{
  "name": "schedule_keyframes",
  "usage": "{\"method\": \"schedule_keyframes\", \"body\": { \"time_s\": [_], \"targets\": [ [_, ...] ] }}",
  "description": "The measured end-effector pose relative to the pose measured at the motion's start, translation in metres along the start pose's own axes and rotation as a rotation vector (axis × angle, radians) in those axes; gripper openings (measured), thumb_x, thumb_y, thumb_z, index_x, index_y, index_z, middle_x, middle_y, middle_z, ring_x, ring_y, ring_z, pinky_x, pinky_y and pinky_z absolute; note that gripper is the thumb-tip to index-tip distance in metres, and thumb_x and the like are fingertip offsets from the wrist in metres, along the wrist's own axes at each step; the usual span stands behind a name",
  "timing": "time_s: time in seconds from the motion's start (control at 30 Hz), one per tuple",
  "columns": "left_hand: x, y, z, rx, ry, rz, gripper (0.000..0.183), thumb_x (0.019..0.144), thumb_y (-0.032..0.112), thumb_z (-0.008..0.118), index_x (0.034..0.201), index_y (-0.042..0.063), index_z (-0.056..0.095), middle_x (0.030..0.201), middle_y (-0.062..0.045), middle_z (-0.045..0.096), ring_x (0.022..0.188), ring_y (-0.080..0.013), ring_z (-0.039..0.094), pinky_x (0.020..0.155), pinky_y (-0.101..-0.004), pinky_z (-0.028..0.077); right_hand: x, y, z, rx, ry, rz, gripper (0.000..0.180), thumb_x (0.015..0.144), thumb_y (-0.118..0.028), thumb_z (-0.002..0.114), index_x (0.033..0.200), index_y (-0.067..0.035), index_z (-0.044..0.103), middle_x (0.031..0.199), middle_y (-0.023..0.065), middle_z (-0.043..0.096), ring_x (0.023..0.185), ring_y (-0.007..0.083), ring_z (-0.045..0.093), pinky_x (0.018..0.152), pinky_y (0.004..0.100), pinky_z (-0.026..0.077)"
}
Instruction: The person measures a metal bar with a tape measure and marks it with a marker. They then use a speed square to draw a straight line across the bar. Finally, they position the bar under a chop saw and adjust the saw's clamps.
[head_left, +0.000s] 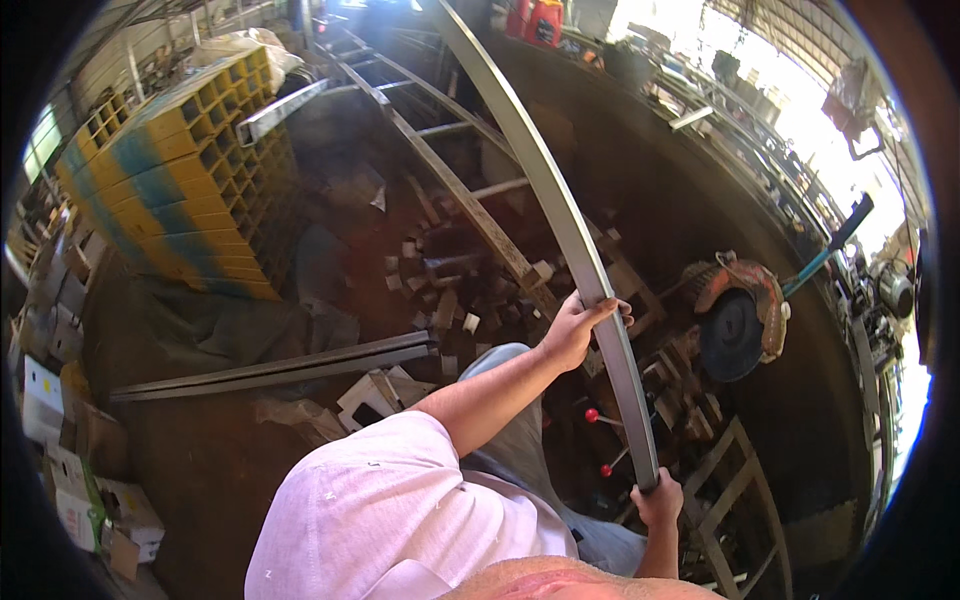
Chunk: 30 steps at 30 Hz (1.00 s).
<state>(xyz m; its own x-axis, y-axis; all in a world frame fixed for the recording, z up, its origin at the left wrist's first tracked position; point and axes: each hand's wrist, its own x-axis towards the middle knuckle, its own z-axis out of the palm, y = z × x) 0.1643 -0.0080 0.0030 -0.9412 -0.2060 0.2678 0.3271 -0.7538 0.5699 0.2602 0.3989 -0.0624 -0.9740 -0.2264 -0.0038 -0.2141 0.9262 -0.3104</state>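
Note:
A long metal bar (559, 195), likely a square tube, runs from the top of the view down to the person's lap side, looking bent by the lens. Around its lower middle, my left hand (577, 330) is closed, with the thumb across the face. My right hand (660, 496) grips the bar's near end. Right of the bar stands a cut-off saw with a dark round disc (731, 334), an orange guard (739, 281) and a blue-green handle (814, 271). Two red ball knobs (592, 415) on rods sit close beside the bar, above my right hand.
A ladder-like metal frame (450, 184) leans beyond the bar. Stacked yellow square tubes (180, 180) stand at the left. More metal profiles (277, 367) lie low at left, near cardboard boxes (105, 502). Small cut pieces (442, 307) litter the floor; another frame (739, 502) is at lower right.

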Motion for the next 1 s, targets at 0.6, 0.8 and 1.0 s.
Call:
{"method": "schedule_keyframes", "body": {
  "time_s": [0.6, 0.8, 1.0],
  "targets": [
    [-0.135, 0.267, 0.034, 0.203, -0.118, 0.72, 0.044, 0.109, 0.026, 0.069, 0.145, 0.004, 0.056, 0.127, -0.024, 0.072, 0.111, -0.0392, 0.076, 0.1, -0.0552, 0.06, 0.01, 0.029, -0.055, 0.154, -0.312, -0.177, 0.048, 0.054, 0.004, 0.091, 0.1, -0.004, 0.077, 0.088, 0.0037, 0.079, 0.083, 0.0113, 0.067, 0.079, 0.0379, 0.059],
    [-0.215, 0.337, 0.016, 0.229, 0.4, 0.88, 0.039, 0.108, 0.043, 0.06, 0.122, 0.007, 0.06, 0.103, -0.016, 0.069, 0.093, -0.0334, 0.073, 0.09, -0.0511, 0.059, 0.012, -0.098, -0.098, 0.111, -0.099, -0.482, 0.035, 0.067, -0.009, 0.08, 0.097, 0.001, 0.065, 0.085, 0.0274, 0.063, 0.081, 0.046, 0.066, 0.075, 0.0442, 0.053],
    [-0.283, 0.339, -0.114, -0.133, 0.749, 0.697, 0.041, 0.104, 0.045, 0.063, 0.118, 0.008, 0.052, 0.093, -0.016, 0.064, 0.088, -0.0348, 0.063, 0.089, -0.0506, 0.055, 0.061, -0.161, -0.086, 0.03, 0.17, -0.764, 0.052, 0.07, -0.01, 0.087, 0.12, -0.005, 0.073, 0.115, 0.0187, 0.075, 0.108, 0.0447, 0.069, 0.096, 0.0503, 0.054]
  ]
}}
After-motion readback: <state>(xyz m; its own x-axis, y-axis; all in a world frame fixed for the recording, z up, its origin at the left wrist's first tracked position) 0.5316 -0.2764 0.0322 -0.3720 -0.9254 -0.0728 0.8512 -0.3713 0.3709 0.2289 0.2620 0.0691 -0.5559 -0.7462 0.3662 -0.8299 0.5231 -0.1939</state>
